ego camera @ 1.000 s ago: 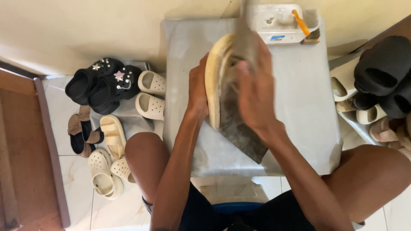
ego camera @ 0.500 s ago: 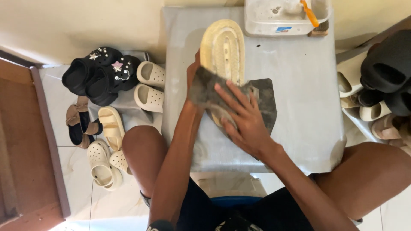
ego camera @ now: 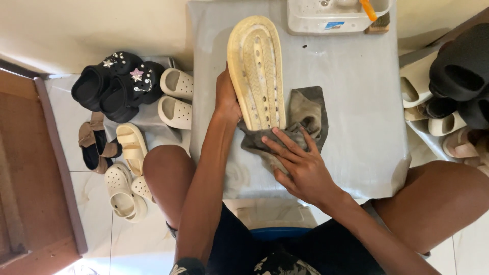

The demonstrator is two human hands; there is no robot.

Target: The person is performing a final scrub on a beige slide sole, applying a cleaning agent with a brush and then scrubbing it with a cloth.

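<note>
Sandal: cream sandal [ego camera: 256, 71] lies sole-up on the grey surface [ego camera: 356, 117], heel end toward the person.
Left hand: left hand [ego camera: 226, 99] – grip closed on the sandal's left edge, steadying it.
Right hand: right hand [ego camera: 300, 165] – fingers spread flat, pressing the dark cloth [ego camera: 305, 114] at the heel.
Progress: wiping looks under way; grooves toward the toe still show pale residue.
Left: other pairs [ego camera: 127, 86] wait on the floor.

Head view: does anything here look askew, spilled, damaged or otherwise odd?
Nothing looks damaged or spilled. The cream slipper lies sole-up on the grey table, steadied by the left hand; the right hand presses a crumpled grey cloth at its heel.
</note>
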